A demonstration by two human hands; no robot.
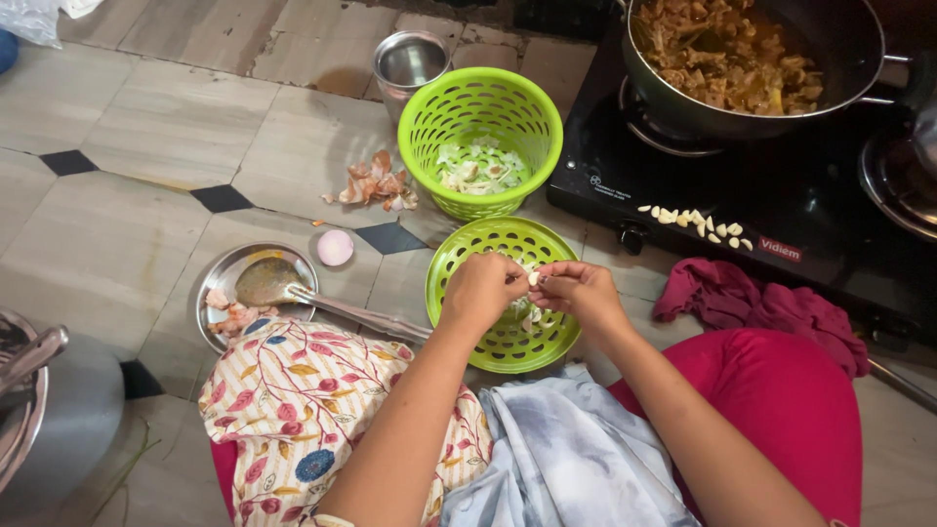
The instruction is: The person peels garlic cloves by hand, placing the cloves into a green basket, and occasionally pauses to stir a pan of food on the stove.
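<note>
My left hand [480, 289] and my right hand [580, 290] meet over a shallow green perforated lid [459, 256] on the tiled floor. Between their fingertips they pinch a small pale garlic clove [533, 278]. Bits of peel lie in the lid under my hands. Behind it stands a green perforated basket [480, 109] with pale peels inside. Several peeled cloves [695, 222] lie in a row on the black stove top.
A black gas stove [781, 195] at the right carries a dark pan [752, 59] of cooked curry. A steel plate [224, 278] with a ladle [283, 285] is at the left, next to half an onion [335, 247], onion skins [376, 183], a steel cup [410, 63] and a maroon cloth [752, 303].
</note>
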